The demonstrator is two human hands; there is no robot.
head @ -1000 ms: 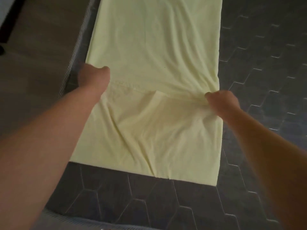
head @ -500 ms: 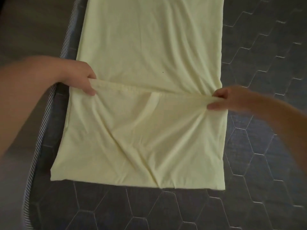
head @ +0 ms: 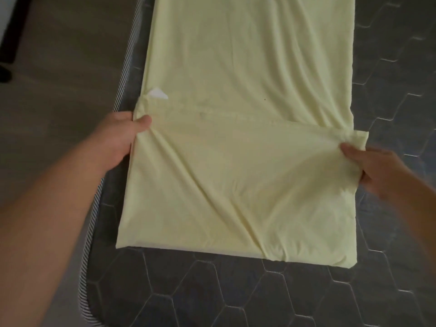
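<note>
The pale yellow sheet (head: 247, 67) lies as a long strip down the middle of the frame on the dark quilted mattress (head: 212, 291). Its lower end is already doubled over — the left hand (head: 120, 138) pinches the flap's left edge under the thumb, the right hand (head: 382, 171) its right corner. The long upper stretch looks yet to be folded.
</note>
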